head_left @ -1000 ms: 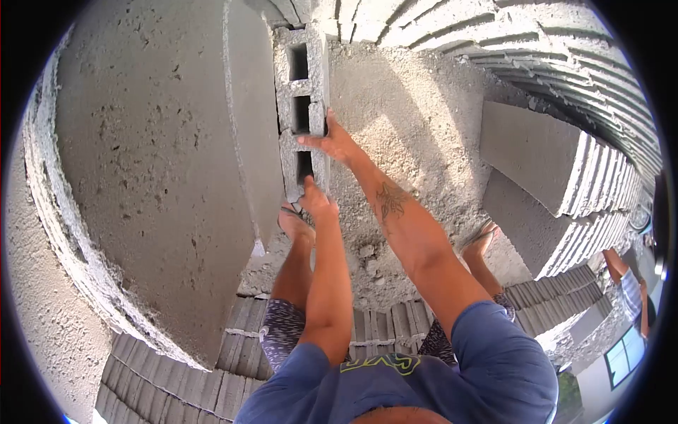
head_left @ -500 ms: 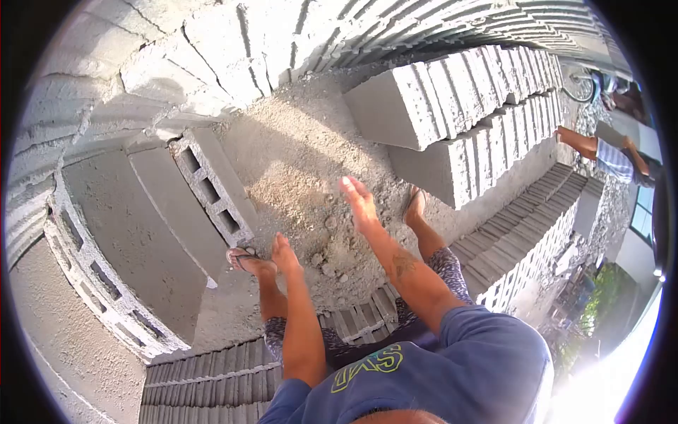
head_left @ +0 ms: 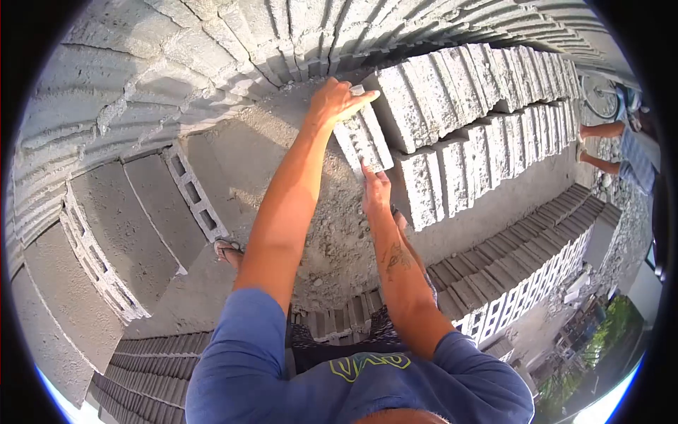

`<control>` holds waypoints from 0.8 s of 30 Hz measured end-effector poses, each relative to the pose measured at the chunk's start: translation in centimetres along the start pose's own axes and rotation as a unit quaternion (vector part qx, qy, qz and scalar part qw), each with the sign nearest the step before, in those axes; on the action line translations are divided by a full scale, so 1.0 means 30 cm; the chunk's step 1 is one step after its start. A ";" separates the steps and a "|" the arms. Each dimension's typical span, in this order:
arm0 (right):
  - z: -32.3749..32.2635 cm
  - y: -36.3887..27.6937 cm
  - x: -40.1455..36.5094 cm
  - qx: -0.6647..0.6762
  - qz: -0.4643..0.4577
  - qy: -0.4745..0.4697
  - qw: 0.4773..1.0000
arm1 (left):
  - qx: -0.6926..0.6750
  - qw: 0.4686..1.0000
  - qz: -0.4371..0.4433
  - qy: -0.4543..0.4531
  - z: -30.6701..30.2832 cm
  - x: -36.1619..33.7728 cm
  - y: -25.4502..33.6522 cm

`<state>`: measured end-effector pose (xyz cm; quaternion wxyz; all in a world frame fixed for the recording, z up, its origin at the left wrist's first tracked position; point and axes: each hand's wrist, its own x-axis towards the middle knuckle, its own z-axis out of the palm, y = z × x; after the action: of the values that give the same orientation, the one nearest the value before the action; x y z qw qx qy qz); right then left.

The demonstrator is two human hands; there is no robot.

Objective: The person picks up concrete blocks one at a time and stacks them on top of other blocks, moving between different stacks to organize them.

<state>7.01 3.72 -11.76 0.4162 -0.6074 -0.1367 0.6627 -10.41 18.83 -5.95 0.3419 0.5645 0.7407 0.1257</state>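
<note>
So, the concrete block (head_left: 361,138) is held between both hands, right by the near end of the two-tier block stack (head_left: 452,127). A pale, rough, ridged face is shown, and it's set at a slant. Might be one block or a couple pressed together, can't really be told from here. Whether any ground is touched by it can't be made out either.

The far end is gripped by the left hand (head_left: 332,104), with the thumb laid out over the top and the other fingers mostly hidden. The near end is gripped by the right hand (head_left: 376,189), fingertips up against it, lower fingers kinda hard to see.

Loose rubble (head_left: 325,244) is spread underneath, and a sandaled foot (head_left: 228,252) is planted at its left side. Just past that foot, a hollow block (head_left: 192,191) with three openings is lined up beside wide gray slabs (head_left: 116,226). The far side is closed in by a big curved block wall (head_left: 247,42). Over on the right, a lower block row (head_left: 522,261) is seen, plus another person (head_left: 632,155) and a bike wheel (head_left: 599,97) near the edge.
</note>
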 end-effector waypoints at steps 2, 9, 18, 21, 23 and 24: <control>-0.099 0.068 -0.073 -0.040 0.080 -0.024 0.996 | 0.017 0.998 -0.028 -0.049 -0.001 -0.127 -0.047; -0.195 0.266 -0.289 0.194 0.246 -0.047 0.948 | -0.024 0.973 -0.155 -0.169 0.135 -0.588 -0.364; -0.032 0.531 -0.454 0.132 0.280 0.033 0.950 | -0.009 0.995 -0.101 -0.008 0.017 -0.857 -0.404; -0.058 0.624 -0.362 -0.274 0.227 -0.084 0.931 | 0.023 0.994 -0.099 0.048 -0.023 -0.941 -0.469; 0.016 0.614 -0.213 -0.501 0.000 -0.143 0.853 | 0.055 0.991 -0.113 0.046 0.013 -0.976 -0.535; 0.134 0.545 -0.130 -0.546 -0.112 -0.115 0.822 | 0.091 0.987 -0.125 0.037 0.043 -1.002 -0.575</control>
<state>-3.33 -7.85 -19.39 0.0687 -0.6349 -0.5904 0.4935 -18.65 -14.85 -5.83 0.2743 0.4915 0.8258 0.0351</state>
